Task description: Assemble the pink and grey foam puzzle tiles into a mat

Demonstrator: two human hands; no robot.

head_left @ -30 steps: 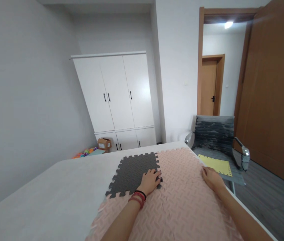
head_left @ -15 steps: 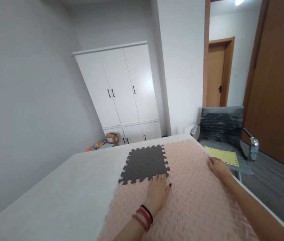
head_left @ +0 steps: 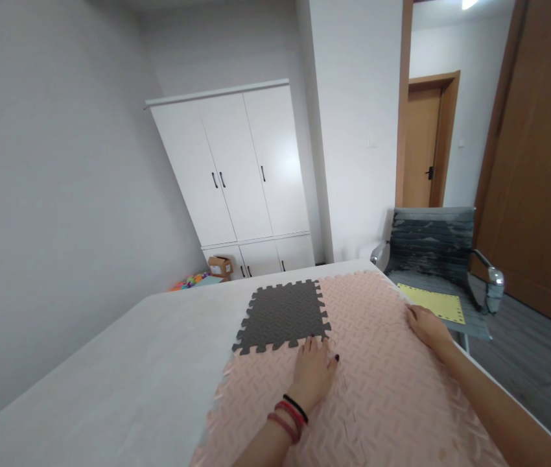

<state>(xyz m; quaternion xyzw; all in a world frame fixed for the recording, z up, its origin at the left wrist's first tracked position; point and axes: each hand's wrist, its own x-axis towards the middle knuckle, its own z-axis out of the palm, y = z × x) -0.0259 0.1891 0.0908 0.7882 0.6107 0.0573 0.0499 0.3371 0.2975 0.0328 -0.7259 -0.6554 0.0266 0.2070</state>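
Observation:
Pink foam puzzle mats (head_left: 382, 383) lie joined on the white table (head_left: 134, 376). A dark grey foam puzzle mat (head_left: 285, 314) sits at their far left, its near toothed edge meeting the pink foam. My left hand (head_left: 314, 366), with bracelets on its wrist, rests palm down with fingers apart on the pink mat; its fingertips reach the seam by the grey mat's near right corner. At the right border of the pink mats, my right hand (head_left: 427, 326) lies flat with fingers stretched out, close to the table edge. Neither hand holds anything.
Beyond the table's right edge stands a chair (head_left: 431, 246) with a yellow foam mat (head_left: 433, 303) on its seat. A white cabinet (head_left: 236, 168) is against the far wall. Behind the table's far edge are a cardboard box (head_left: 220, 266) and colourful items (head_left: 188, 282).
My left hand has slid slightly right along the seam near the grey mat's corner. My right hand stays at the pink mats' right border. The view has shifted a little.

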